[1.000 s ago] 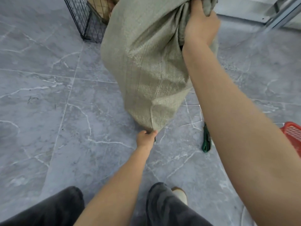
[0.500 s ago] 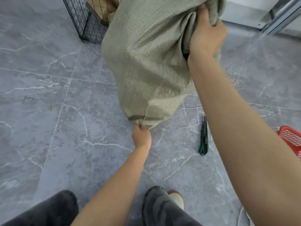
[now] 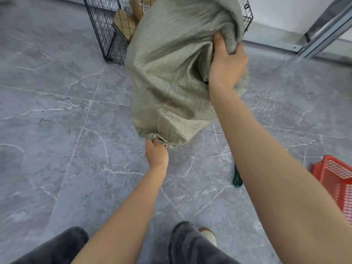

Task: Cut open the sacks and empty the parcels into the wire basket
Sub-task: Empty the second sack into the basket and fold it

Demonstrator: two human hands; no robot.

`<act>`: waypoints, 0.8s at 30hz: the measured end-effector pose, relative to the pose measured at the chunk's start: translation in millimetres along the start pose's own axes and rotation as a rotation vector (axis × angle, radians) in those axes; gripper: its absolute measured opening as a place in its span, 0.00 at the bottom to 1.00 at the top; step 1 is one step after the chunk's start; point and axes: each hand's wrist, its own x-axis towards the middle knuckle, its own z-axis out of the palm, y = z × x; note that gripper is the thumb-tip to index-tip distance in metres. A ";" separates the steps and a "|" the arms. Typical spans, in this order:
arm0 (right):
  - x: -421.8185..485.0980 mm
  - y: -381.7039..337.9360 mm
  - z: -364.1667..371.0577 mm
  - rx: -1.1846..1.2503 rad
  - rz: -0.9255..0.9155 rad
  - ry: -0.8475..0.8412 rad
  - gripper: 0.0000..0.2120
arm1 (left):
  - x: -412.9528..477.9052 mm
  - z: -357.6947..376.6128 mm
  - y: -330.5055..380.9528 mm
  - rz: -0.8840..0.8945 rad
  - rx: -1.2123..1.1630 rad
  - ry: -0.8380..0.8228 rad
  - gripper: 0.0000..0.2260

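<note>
A grey-green woven sack (image 3: 171,73) hangs in the air in front of the black wire basket (image 3: 106,35), its upper part covering the basket's opening. My left hand (image 3: 156,153) pinches the sack's bottom corner. My right hand (image 3: 226,67) grips a bunched fold high on its right side. Brown cardboard parcels (image 3: 125,23) show through the basket's mesh. A green utility knife (image 3: 237,178) lies on the floor, partly hidden behind my right forearm.
The floor is grey marble-look tile (image 3: 57,130). A red plastic basket (image 3: 337,180) sits at the right edge. A metal frame leg (image 3: 320,35) slants down at the top right by the wall. My legs and one shoe (image 3: 208,235) are at the bottom.
The sack's bottom corner has gone up with my left hand. My right hand has come lower in view, and more of the wire basket shows behind the sack.
</note>
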 end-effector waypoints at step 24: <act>-4.3 -23.8 2.4 0.040 -0.083 -0.013 0.11 | -1.9 -11.8 64.5 0.062 0.018 0.021 0.09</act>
